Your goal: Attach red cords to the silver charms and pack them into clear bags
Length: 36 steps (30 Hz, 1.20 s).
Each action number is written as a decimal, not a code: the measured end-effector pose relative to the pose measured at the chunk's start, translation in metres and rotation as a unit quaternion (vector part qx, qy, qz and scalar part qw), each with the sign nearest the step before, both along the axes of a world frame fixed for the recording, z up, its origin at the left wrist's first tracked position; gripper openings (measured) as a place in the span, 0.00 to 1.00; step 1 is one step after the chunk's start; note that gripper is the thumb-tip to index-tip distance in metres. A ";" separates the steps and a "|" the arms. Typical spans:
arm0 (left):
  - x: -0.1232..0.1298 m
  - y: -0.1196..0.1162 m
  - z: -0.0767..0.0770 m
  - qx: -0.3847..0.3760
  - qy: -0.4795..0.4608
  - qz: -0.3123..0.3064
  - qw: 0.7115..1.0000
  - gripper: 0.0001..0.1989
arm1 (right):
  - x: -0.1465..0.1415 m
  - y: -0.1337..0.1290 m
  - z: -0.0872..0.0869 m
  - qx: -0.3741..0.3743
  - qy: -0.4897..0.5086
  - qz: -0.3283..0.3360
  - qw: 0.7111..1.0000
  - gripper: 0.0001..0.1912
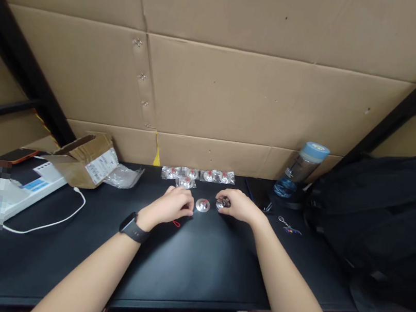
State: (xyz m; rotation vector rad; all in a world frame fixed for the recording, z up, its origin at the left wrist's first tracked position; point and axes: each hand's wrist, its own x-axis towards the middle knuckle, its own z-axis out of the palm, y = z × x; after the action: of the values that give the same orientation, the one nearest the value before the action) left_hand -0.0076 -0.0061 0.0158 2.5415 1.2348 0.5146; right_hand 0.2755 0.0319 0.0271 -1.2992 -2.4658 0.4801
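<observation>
My right hand [237, 205] grips the edge of a small silver finger cymbal [220, 205] between thumb and fingers, low over the black table. Just left of it, a second finger cymbal [202, 205] with a red centre lies flat on the tabletop between my hands. My left hand [173, 205] is closed, fingertips pressed together close beside that cymbal; what it holds, if anything, is hidden. A red cord loop [177, 223] shows below its fingers. Behind my hands lie several plastic-wrapped finger cymbals [209, 175] with red centres.
An opened cardboard box [87, 164], clear plastic wrap [123, 177], a white power strip [30, 197] and a white cable [66, 218] are on the left. A phone [259, 195], bottle [299, 170], keychain [290, 228] and black backpack [386, 219] are on the right. Cardboard panels [217, 95] close off the back.
</observation>
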 end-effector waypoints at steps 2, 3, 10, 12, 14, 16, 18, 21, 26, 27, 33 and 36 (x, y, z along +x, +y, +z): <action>0.002 -0.001 0.005 0.006 -0.040 0.014 0.999 0.10 | 0.000 -0.001 0.003 0.007 0.016 0.002 1.000 0.18; 0.004 -0.002 0.008 0.001 -0.065 0.024 0.998 0.10 | -0.001 -0.001 0.004 0.012 0.034 0.004 0.999 0.17; 0.014 -0.004 0.017 -0.035 -0.267 0.073 0.960 0.10 | -0.026 -0.013 0.015 0.055 0.252 0.032 0.966 0.17; 0.017 -0.003 0.015 -0.048 -0.312 0.072 0.946 0.09 | -0.036 -0.018 0.015 0.057 0.303 0.036 0.951 0.17; 0.019 -0.001 0.012 -0.069 -0.354 0.073 0.930 0.10 | -0.043 -0.023 0.014 0.055 0.339 0.038 0.938 0.17; 0.022 0.000 0.007 -0.090 -0.390 0.074 0.913 0.10 | -0.049 -0.027 0.012 0.050 0.358 0.043 0.932 0.17; 0.025 0.001 0.003 -0.105 -0.415 0.075 0.900 0.10 | -0.052 -0.030 0.011 0.048 0.366 0.047 0.928 0.16; 0.027 0.002 -0.002 -0.111 -0.439 0.078 0.888 0.09 | -0.055 -0.032 0.009 0.045 0.377 0.055 0.924 0.17; 0.028 0.003 -0.003 -0.121 -0.454 0.088 0.878 0.11 | -0.058 -0.032 0.005 0.034 0.398 0.071 0.914 0.18; 0.028 0.003 -0.003 -0.119 -0.447 0.092 0.882 0.10 | -0.058 -0.032 0.004 0.033 0.400 0.071 0.913 0.18; 0.025 0.001 -0.001 -0.045 -0.362 0.118 0.924 0.07 | -0.059 -0.032 0.003 0.045 0.404 0.054 0.912 0.19; 0.024 -0.001 0.000 0.014 -0.325 0.114 0.939 0.07 | -0.059 -0.032 0.003 0.040 0.408 0.053 0.911 0.20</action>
State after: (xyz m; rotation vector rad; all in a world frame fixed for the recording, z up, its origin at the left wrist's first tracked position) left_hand 0.0167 -0.0067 0.0161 1.9752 1.2480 1.2983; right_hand 0.2164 -0.0001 0.0298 -0.7071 -1.8156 0.7516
